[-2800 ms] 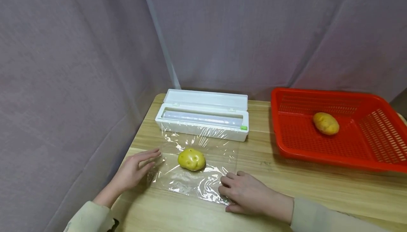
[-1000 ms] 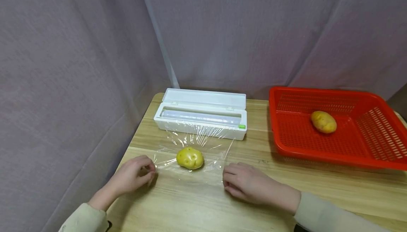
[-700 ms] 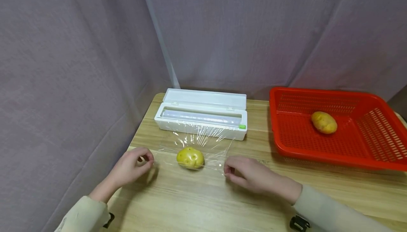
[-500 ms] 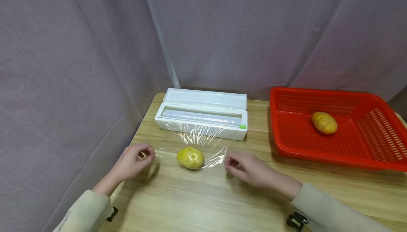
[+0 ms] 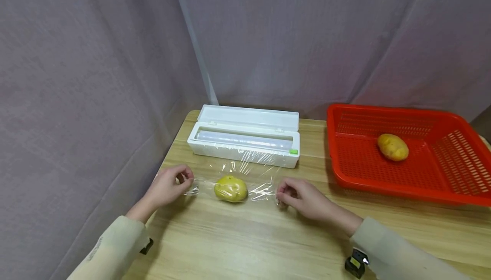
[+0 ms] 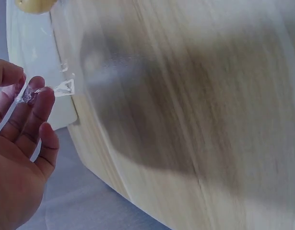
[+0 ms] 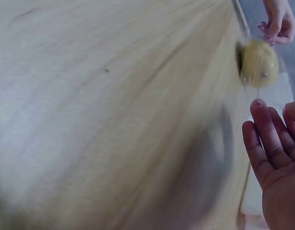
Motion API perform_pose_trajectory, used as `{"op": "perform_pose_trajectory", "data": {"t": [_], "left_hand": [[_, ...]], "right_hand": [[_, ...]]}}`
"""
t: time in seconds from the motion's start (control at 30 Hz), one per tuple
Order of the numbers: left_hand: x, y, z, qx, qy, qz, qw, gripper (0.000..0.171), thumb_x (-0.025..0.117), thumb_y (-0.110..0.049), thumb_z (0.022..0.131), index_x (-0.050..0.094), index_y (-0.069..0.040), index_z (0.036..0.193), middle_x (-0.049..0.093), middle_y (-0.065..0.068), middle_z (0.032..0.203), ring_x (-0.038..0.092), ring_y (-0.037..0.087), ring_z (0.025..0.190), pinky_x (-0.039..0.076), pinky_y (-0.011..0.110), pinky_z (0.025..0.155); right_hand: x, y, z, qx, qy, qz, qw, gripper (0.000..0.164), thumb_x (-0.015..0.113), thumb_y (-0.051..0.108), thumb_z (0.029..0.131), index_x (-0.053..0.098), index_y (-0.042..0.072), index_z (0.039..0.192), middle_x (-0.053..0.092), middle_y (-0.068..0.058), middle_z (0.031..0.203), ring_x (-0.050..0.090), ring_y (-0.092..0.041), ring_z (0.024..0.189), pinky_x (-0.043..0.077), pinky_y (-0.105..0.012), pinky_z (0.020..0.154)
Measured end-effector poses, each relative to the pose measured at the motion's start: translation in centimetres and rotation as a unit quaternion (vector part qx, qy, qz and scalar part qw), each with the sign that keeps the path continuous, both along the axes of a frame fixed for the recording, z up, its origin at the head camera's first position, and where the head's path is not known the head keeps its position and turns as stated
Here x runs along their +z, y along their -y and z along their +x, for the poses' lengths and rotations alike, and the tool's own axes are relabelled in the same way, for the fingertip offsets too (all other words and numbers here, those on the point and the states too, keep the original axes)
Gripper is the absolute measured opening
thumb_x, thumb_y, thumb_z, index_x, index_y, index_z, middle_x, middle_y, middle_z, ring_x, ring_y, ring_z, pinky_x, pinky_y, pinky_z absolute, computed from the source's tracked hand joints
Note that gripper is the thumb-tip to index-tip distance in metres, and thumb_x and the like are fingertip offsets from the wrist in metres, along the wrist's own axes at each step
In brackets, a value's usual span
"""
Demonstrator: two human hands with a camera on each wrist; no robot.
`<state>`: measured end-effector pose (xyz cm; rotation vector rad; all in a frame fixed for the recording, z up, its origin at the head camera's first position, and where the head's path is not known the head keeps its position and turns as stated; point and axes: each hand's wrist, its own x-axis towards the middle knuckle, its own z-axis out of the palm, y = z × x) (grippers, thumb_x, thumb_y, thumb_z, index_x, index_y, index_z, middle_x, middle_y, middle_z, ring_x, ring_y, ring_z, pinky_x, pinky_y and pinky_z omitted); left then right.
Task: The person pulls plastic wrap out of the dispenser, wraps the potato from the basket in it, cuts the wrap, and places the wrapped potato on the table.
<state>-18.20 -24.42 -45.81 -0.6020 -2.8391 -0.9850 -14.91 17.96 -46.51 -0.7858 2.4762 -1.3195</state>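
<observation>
Hands [image 5: 168, 187] [image 5: 304, 198] poised above table [image 5: 245, 246], pinching clear film [image 5: 262, 192] either side of potato [image 5: 231, 189].

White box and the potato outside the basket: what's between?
Clear film spans that gap, over the wooden tabletop; the head view shows it.

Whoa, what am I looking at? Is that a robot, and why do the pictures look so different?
No robot here, just somebody's left hand and right hand, both bare. The wide view comes from a camera worn on the head, looking down. The two tilted views come from the left and right wrists. On the wooden table stand an open white box with a roll inside and a red basket holding one potato. A yellow potato sits between the hands. Each hand pinches clear film, which stretches from one hand to the other.
</observation>
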Motion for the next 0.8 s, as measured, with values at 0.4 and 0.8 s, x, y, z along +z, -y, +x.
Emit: {"op": "perform_pose_trajectory", "data": {"t": [0.4,0.8], "left_hand": [[-0.6,-0.7,-0.2,-0.012,-0.006,-0.054,0.9984,0.013,0.077,-0.002,0.091,0.072,-0.014,0.092,0.063,-0.007,0.083,0.052,0.006,0.067,0.050,0.025,0.062],[0.7,-0.6,-0.1,0.012,-0.002,0.021,0.9997,0.024,0.066,0.002,0.092,0.077,-0.006,0.112,0.074,0.007,0.111,0.064,0.022,0.093,0.055,0.041,0.082]], "right_hand": [[-1.2,-0.1,-0.4,-0.003,0.029,-0.003,1.000,0.005,0.069,0.007,0.104,0.068,0.008,0.099,0.074,0.003,0.081,0.072,-0.013,0.077,0.057,-0.024,0.072],[-1.3,0.2,-0.3,-0.021,0.077,-0.055,0.995,0.006,0.069,0.008,0.104,0.068,0.004,0.100,0.075,-0.002,0.082,0.075,-0.019,0.079,0.059,-0.026,0.074]]}}
